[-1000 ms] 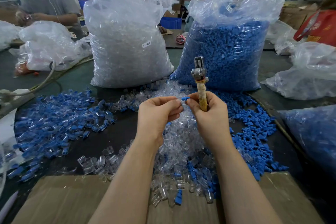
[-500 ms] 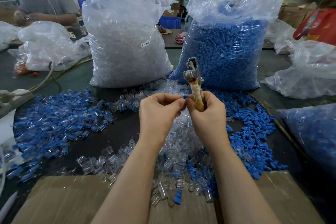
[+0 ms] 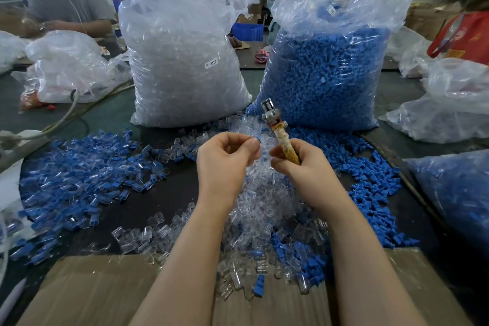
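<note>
My right hand grips a hand tool by its tape-wrapped handle, its metal head pointing up and tilted left. My left hand pinches a small blue and clear plastic piece at its fingertips, a short gap from the right hand. Under both hands lies a heap of clear plastic caps. Loose blue plugs spread to the right. Joined blue-and-clear pieces cover the table on the left.
Two big plastic sacks stand behind: clear caps on the left, blue plugs on the right. More bags lie at both sides. Flat cardboard lies at the near edge. A person works at far left.
The hands, close together a second ago, have drawn slightly apart. The left hand keeps the small piece. The tool's head has tilted further left.
</note>
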A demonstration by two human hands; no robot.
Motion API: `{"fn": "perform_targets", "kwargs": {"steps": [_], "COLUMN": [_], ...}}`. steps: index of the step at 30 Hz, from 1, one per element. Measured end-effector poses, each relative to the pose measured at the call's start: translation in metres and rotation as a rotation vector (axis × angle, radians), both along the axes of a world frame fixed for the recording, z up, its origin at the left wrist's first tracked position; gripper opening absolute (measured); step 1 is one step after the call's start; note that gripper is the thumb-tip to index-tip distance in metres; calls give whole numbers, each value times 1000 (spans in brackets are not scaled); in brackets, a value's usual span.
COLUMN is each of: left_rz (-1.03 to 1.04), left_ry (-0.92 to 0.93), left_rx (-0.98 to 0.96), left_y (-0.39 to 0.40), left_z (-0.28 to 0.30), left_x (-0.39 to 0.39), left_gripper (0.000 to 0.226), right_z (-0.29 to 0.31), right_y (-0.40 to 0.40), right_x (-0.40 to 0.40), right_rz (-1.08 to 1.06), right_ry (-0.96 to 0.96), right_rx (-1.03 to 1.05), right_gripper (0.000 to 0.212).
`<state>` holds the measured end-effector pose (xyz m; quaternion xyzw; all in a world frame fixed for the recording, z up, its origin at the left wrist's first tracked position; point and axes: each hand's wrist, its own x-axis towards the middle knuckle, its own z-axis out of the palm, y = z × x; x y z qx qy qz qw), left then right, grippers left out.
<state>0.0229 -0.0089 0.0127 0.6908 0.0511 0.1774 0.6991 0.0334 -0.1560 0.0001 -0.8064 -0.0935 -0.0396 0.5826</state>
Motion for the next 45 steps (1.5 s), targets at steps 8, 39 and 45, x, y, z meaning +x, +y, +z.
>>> {"fn": "perform_targets", "kwargs": {"steps": [8, 39, 45], "left_rz": [-12, -82, -66], "left_ry": [-74, -143, -128], "left_rx": [-211, -121, -126], "left_y": [15, 19, 17], "left_z": [6, 7, 9], "left_x": [1, -1, -1], "left_gripper": [9, 11, 12], "right_z": [0, 2, 1], "right_y": [-9, -1, 1], "right_x": [0, -4, -4], "right_rz": [147, 166, 132], "right_ry": [112, -1, -27], "right_rx": [-183, -338, -365], "right_gripper": [13, 18, 17]}}
